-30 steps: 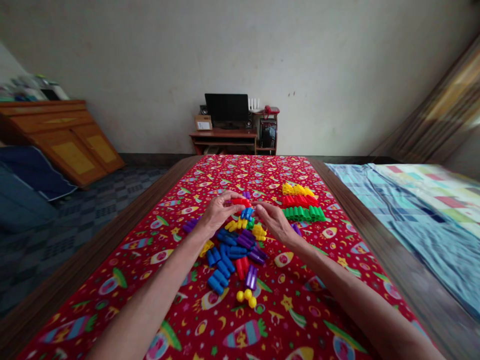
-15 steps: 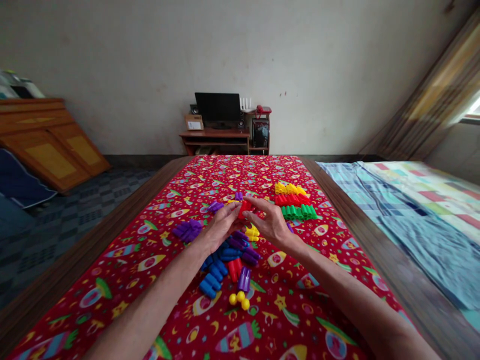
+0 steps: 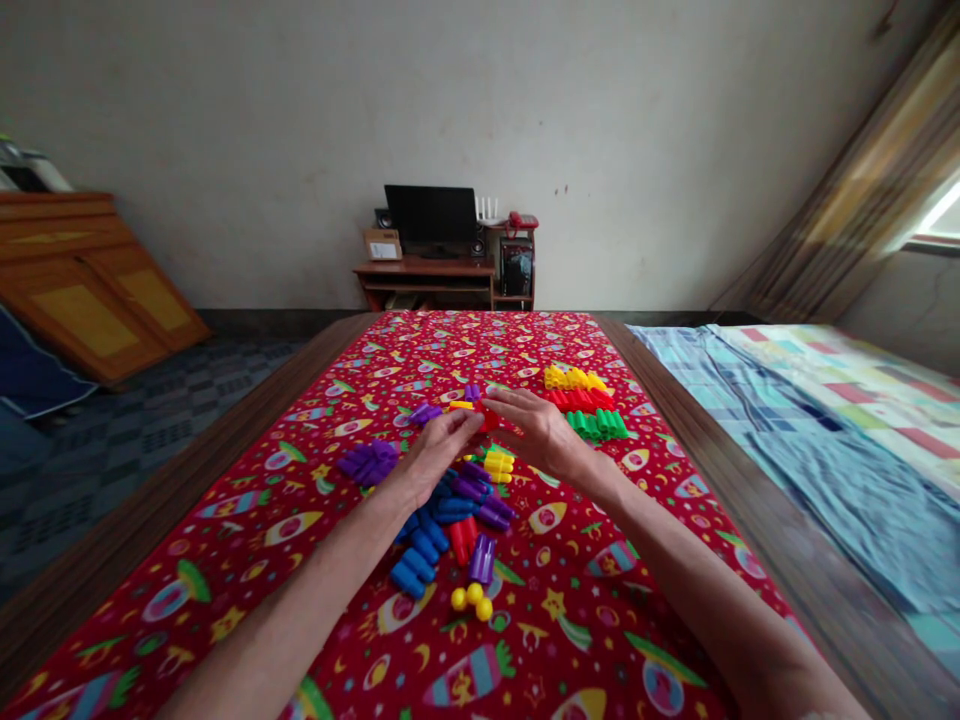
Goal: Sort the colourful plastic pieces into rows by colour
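Note:
Both hands are over the middle of the table, close together. My left hand (image 3: 442,445) has its fingertips pinched together beside a red piece (image 3: 489,418); whether it grips anything is too small to tell. My right hand (image 3: 536,425) hovers over that red piece from the right, fingers stretched out. Below my hands lies a pile of blue pieces (image 3: 414,572), purple pieces and a red piece (image 3: 463,538). Yellow pieces (image 3: 499,465) lie between my wrists. More purple pieces (image 3: 369,463) sit left of my left hand.
At the right of the patterned red cloth (image 3: 472,675) are rows of yellow (image 3: 574,379), red (image 3: 581,400) and green pieces (image 3: 598,425). A yellow three-ball piece (image 3: 472,598) lies near a purple one. A bed (image 3: 817,450) stands to the right.
The fingers of my right hand have straightened and come off the red piece, which now sits lower between my hands. The whole view has shifted slightly.

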`<state>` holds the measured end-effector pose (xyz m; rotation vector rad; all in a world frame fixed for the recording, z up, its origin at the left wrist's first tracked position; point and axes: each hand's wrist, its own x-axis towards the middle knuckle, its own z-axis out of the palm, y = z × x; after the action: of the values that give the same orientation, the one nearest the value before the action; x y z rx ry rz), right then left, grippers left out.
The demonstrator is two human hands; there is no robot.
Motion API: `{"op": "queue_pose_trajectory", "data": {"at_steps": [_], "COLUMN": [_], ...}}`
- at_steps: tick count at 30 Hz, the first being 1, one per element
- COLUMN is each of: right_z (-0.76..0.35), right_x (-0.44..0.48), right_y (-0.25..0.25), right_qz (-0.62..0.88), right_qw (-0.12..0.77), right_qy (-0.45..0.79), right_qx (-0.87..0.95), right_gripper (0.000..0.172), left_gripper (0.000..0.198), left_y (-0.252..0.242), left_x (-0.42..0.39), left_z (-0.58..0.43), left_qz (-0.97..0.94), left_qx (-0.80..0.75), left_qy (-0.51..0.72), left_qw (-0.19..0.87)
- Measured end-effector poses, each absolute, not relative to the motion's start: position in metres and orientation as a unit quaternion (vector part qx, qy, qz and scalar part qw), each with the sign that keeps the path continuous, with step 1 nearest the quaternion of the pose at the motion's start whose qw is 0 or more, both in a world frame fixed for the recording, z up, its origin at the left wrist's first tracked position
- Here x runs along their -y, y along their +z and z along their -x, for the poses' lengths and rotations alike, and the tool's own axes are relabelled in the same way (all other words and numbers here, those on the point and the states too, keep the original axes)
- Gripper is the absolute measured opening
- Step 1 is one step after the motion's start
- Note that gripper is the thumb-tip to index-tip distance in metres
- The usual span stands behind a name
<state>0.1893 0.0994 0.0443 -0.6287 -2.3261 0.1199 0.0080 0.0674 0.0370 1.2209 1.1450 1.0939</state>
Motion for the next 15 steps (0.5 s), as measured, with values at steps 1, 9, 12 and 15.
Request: {"op": "queue_pose_trajectory", "data": {"at_steps": [1, 9, 12, 15], "right_z": [-0.191, -0.267, -0.290, -0.298], "right_x": [-0.101, -0.154, -0.167, -0.170], "right_y": [0.046, 0.045, 0.035, 0.030], "right_qz": [0.247, 0.452, 0.488, 0.503], "right_qw": [0.350, 0.313, 0.270, 0.233], "right_qy": [0.049, 0.017, 0.015, 0.015], "right_qx": [0.902, 0.835, 0.830, 0.832], "right_gripper": [0.029, 0.044, 0.047, 0.048], "left_gripper": [0.053, 0.048, 0.045, 0.043], "left_y": [0.037, 0.029, 0.023, 0.019], "left_x": [-0.067, -0.071, -0.075, -0.078], "left_z": [-0.008, -0.007, -0.005, -0.004], "left_qz": [-0.521, -0.578, -0.603, -0.613], "left_qx": [-0.482, -0.479, -0.474, -0.473], "left_qy": [0.455, 0.447, 0.434, 0.431], "left_qw": [0.537, 0.486, 0.473, 0.463]}}
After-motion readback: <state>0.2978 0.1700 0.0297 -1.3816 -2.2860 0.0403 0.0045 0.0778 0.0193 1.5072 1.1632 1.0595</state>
